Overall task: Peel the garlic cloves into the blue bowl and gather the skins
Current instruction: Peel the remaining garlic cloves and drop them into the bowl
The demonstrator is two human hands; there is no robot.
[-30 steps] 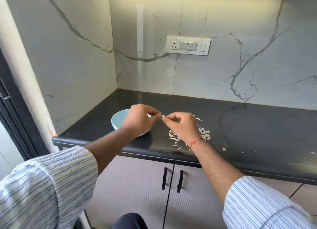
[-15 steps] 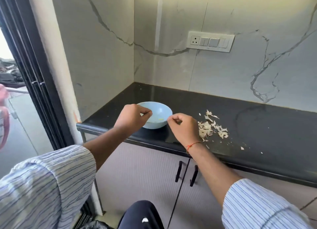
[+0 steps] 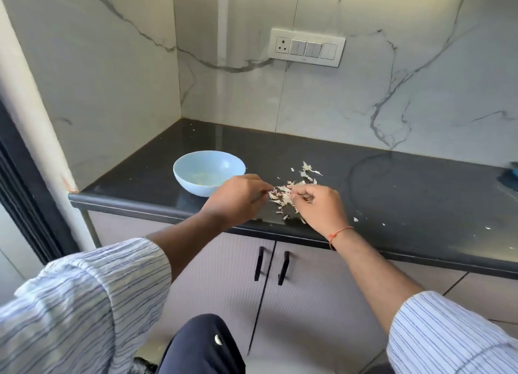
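A light blue bowl [image 3: 193,187] stands on the black countertop [image 3: 420,194] near the left corner, with a few yellowish garlic cloves [image 3: 207,179] in its bottom. Just right of it lies a pile of pale garlic skins [image 3: 281,198]. My left hand [image 3: 238,198] reaches over the bowl's near right side, and its fingertips pinch at the pile's left edge. My right hand [image 3: 321,205], with a red thread at the wrist, has its fingers curled into the pile's right side. Whatever lies under the hands is hidden.
Small skin bits [image 3: 356,219] are scattered on the counter to the right. A blue object [image 3: 514,172] shows at the far right edge. Marble walls close the back and left; a switch panel [image 3: 307,47] hangs on the back wall. Cabinet doors with black handles [image 3: 272,264] sit below.
Both hands moved right, from in front of the bowl to the skins pile, and now close in on it from either side. The view shifted.
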